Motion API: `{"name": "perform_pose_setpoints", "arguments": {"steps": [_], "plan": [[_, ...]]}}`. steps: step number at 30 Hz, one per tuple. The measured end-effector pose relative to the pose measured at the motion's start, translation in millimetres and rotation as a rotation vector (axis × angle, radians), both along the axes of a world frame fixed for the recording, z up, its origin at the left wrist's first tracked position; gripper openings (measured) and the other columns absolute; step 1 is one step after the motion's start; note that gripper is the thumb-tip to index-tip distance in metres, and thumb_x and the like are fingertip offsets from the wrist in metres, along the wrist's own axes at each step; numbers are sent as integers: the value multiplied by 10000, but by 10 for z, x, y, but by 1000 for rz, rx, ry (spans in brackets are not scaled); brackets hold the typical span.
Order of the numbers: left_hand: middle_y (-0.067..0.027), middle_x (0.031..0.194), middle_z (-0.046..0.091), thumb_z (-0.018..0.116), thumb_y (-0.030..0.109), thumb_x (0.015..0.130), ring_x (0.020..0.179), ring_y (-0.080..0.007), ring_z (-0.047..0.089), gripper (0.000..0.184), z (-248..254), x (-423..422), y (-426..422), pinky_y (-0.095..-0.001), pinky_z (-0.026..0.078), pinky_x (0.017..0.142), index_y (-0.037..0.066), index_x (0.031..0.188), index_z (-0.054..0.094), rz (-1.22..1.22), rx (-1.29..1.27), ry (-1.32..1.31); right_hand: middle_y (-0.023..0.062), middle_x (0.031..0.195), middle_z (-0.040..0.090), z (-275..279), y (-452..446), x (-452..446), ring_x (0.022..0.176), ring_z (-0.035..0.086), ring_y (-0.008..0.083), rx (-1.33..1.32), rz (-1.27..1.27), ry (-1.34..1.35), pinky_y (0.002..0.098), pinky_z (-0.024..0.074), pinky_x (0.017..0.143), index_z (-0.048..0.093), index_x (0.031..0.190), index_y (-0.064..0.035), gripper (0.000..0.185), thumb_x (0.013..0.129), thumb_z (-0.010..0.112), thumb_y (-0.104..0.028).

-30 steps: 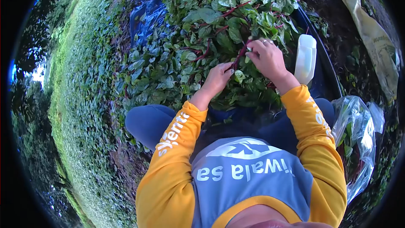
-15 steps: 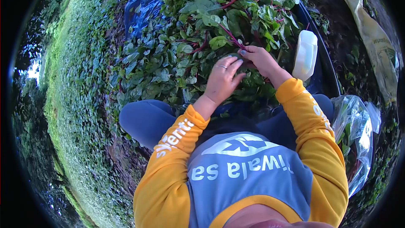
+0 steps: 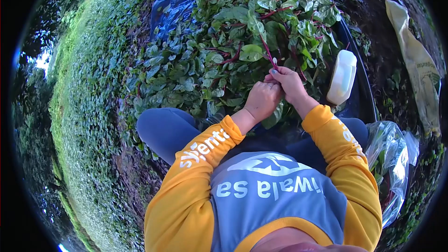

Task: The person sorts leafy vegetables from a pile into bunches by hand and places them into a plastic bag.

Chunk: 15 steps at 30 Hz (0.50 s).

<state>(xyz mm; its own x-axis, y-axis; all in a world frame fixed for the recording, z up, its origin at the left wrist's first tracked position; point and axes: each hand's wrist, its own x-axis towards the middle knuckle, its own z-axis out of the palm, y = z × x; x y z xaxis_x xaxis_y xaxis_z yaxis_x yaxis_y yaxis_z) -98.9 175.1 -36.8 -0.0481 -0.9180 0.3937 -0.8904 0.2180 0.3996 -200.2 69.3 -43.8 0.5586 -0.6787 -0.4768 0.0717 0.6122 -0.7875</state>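
Observation:
My right hand (image 3: pixel 291 85) is closed, pinching the reddish-purple stem (image 3: pixel 268 55) of a Malabar spinach cutting. The cutting's leaves point away from me over the pile. Against it, at the lower end of the stem, my left hand (image 3: pixel 262 100) is curled with a ring on one finger; what its fingers hold is hidden. A green leaf (image 3: pixel 274 115) shows just below the two hands. Beyond them spreads a large heap of red-stemmed Malabar spinach (image 3: pixel 219 58), reaching up close to my crossed legs.
A white plastic container (image 3: pixel 343 77) lies right of my hands, beside a dark edge (image 3: pixel 361 60). Blue plastic sheeting (image 3: pixel 172 11) shows under the heap. A clear plastic bag (image 3: pixel 394 158) with greens sits by my right knee; a yellowish sack (image 3: pixel 415 56) lies at far right.
My left hand has moved right and up against my right hand, and its spread fingers have curled closed. My right hand still grips the stem. The view has shifted slightly.

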Motion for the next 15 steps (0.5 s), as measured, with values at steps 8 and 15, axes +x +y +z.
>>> {"name": "perform_pose_setpoints", "arguments": {"steps": [8,15], "plan": [[-97,863,636,651,117,889,836,-290,631,126,449,168,53,-401,520,762,45,993,661,-65,-67,-25,59,918,666,109,-283,35,683,650,141,-208,28,20,273,551,632,628,1199,5,246,984,630,-115],[-182,1010,665,711,134,909,984,-355,645,308,443,716,-425,-427,535,816,37,1193,643,241,-214,68,-6,896,641,303,-86,66,639,555,53,-392,134,120,211,476,616,648,1210,-31,235,982,643,-87]]}}
